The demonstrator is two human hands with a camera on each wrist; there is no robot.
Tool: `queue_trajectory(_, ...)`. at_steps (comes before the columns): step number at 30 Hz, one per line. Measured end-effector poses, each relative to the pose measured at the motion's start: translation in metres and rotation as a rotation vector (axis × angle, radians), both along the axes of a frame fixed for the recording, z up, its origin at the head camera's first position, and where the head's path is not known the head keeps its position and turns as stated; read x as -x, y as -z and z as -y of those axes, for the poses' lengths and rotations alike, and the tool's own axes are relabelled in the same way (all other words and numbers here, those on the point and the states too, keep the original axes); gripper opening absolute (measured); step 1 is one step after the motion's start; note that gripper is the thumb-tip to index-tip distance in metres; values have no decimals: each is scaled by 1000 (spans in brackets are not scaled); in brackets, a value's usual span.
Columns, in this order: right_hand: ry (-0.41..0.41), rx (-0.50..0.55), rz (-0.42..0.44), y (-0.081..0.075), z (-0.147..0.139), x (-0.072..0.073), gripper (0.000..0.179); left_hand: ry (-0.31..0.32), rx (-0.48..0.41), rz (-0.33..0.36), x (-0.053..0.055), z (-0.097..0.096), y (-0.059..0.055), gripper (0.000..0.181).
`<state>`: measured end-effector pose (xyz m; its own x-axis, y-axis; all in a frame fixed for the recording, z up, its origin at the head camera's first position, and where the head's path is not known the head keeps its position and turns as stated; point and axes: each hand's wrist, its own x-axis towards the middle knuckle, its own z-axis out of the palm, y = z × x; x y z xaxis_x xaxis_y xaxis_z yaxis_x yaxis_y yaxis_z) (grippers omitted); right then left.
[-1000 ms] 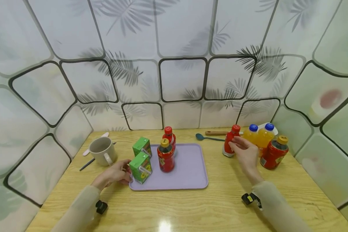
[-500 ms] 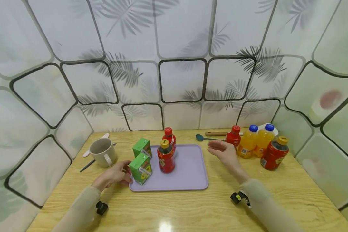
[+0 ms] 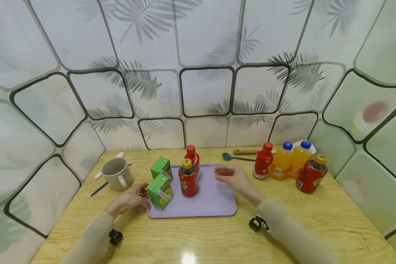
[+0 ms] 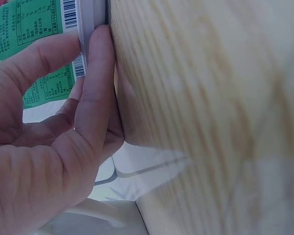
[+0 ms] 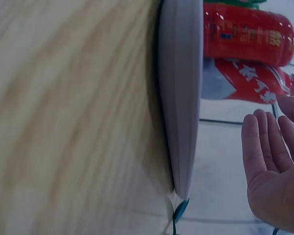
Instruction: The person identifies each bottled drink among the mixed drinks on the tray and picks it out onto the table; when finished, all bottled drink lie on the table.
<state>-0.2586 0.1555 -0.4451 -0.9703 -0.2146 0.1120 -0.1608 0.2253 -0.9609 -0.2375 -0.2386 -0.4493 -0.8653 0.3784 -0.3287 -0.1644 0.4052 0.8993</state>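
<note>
My left hand pinches the left rim of the lilac tray; thumb and a finger lie on either side of the rim in the left wrist view. Right at those fingers stands a green drink carton, with a second green carton behind it. Farther in, a yellow-capped bottle with a red label stands before a red-capped bottle. Over the tray's right part is my right hand, fingers extended and holding nothing, close to the red-capped bottle in the right wrist view.
Right of the tray stand another red-capped bottle, two orange drinks with blue caps and a yellow-capped bottle. Behind lies a teal spoon. A grey mug stands left, beside a dark pen-like stick.
My right hand has left the red-capped bottle on the right and moved left, over the tray's right part. That bottle stays standing. My left hand has not moved.
</note>
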Motion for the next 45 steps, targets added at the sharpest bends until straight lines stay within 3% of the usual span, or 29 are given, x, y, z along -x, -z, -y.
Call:
queue_trajectory(10,-110,25,38,-1,29,-1,46,-12,16,0,-1,-1,-1,69)
queue_trajectory(22,-138,35,-17,-12,58,-2,57,-26,32,13,-2,-2,-1,74)
queue_trajectory(32,-82,-75,-31,-17,76,3,65,-13,17,2,0,-1,0,73)
queue_trajectory(38,-51,-141,-23,-17,87,2,76,-20,21,3,-1,2,-1,75)
queue_trajectory(45,-11,-179,-45,-16,88,-1,78,-25,18,24,-1,0,-3,74)
